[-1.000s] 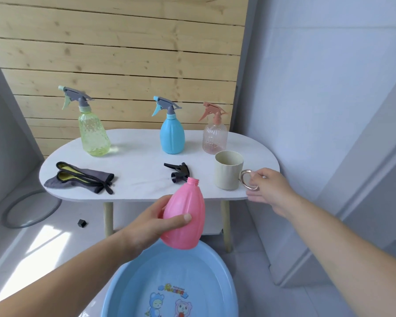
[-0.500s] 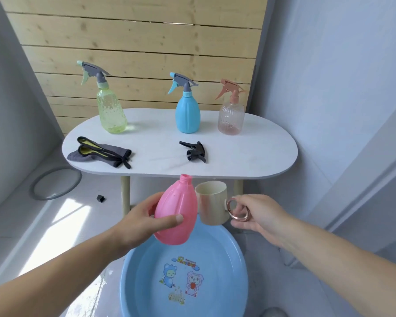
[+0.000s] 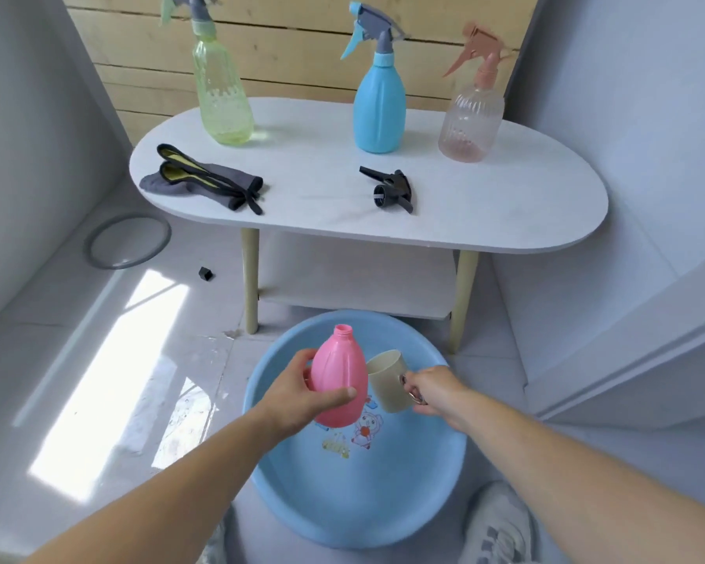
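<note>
Pink bottle (image 3: 338, 376) partly hides the left hand (image 3: 296, 394) fingers gripping it; right hand (image 3: 434, 390) fingers pinch the half-hidden cup (image 3: 387, 380) handle.

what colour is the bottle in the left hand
Pink, with its cap off: the bottle shows best in the head view.

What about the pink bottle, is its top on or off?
Off. The pink bottle in the left hand shows a bare open neck; a black spray head lies on the table.
</note>
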The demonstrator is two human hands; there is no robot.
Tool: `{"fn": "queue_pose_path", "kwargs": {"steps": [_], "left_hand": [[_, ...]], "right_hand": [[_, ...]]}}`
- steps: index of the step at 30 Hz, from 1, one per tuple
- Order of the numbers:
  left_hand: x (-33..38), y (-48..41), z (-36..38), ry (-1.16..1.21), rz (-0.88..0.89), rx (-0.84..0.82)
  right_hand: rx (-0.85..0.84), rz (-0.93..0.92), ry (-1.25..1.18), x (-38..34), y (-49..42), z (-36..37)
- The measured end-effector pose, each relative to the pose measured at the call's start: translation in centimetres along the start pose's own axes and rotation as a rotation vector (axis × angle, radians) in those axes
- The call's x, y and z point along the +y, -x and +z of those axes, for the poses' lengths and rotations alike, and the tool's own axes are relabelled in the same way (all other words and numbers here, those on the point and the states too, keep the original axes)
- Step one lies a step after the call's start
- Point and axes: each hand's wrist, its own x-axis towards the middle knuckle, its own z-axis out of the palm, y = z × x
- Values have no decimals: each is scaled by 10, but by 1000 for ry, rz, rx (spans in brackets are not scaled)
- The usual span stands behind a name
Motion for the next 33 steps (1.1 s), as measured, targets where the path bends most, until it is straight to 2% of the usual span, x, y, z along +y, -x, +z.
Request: {"fn": "queue_pose_path", "kwargs": {"steps": [6, 33], "left_hand": [[-31, -7, 0, -70, -36, 23], [-43, -7, -3, -101, 48, 25]], "right_hand": [[59, 6, 185, 18, -13, 13], [71, -15, 316, 29, -43, 32]]}}
